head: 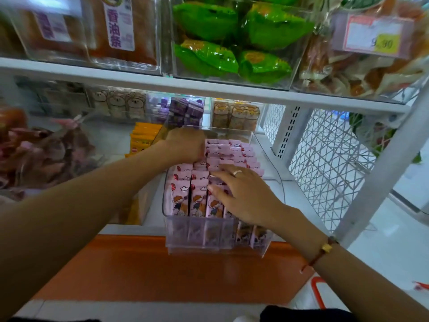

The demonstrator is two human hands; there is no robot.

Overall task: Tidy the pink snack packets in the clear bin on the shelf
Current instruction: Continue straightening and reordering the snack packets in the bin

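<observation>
Both forearms reach in over the orange shelf edge (144, 263). Pink snack packets (197, 196) stand in rows in the clear bin (216, 238) at the shelf's front edge. Right hand (246, 196) lies spread flat on them; left hand (185, 145) curls onto the back rows, grip unclear. Packets look light, soft, crinkly: best nudged by their top edges.

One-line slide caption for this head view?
Both hands, left hand and right hand, straighten pink snack packets in a clear bin.
</observation>
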